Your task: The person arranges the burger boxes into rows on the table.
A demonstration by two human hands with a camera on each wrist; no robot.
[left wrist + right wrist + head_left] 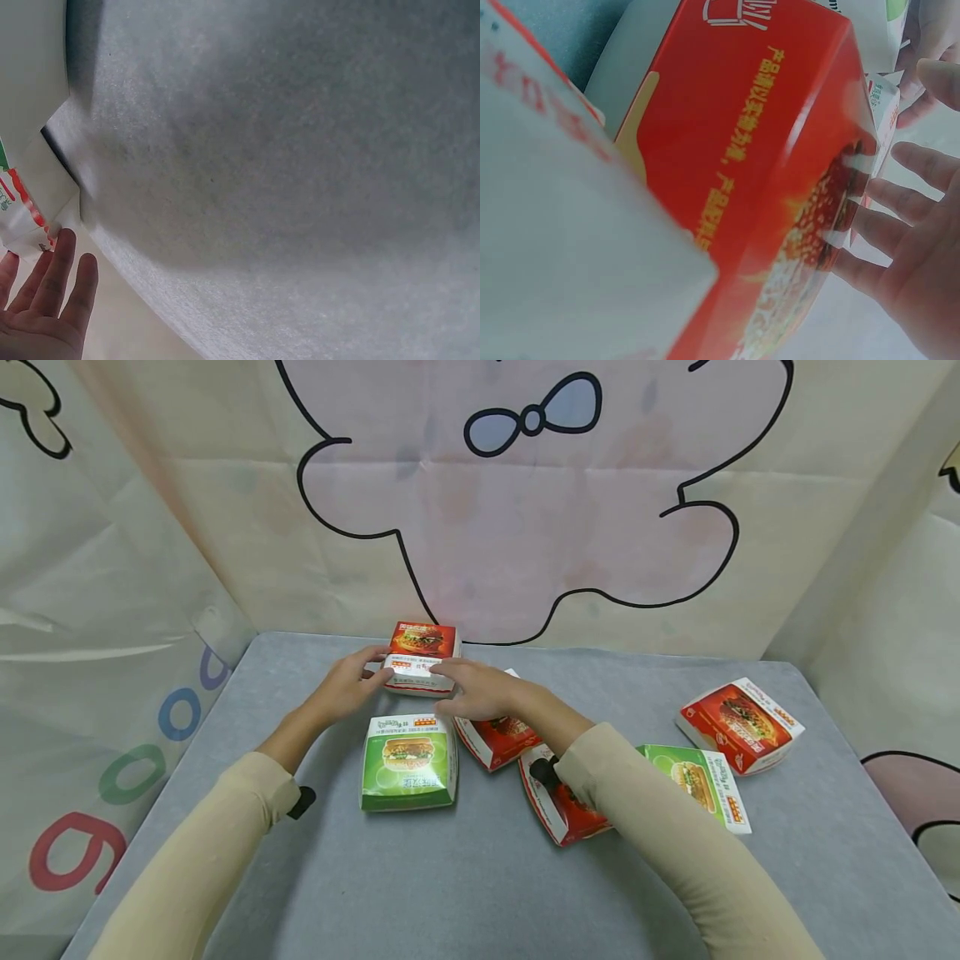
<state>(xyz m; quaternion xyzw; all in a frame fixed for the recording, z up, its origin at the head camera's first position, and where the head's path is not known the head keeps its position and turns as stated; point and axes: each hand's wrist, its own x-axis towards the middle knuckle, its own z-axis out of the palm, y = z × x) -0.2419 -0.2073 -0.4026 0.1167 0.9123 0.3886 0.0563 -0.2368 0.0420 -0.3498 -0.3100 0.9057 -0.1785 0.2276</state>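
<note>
A red-and-white burger box lies at the back of the table, between both hands. My left hand is at its left side, fingertips right at the edge. From the right, my right hand reaches to its front right corner with fingers extended. The left wrist view shows the left hand with straight fingers at the box's end. In the right wrist view the right hand has its fingers spread. Just in front lies a green burger box. A red box is partly hidden under the right hand.
Another red box sits partly behind the right sleeve. To its right are a green box and a red box, close together. A grey cloth covers the table. Printed curtains hang behind and on both sides.
</note>
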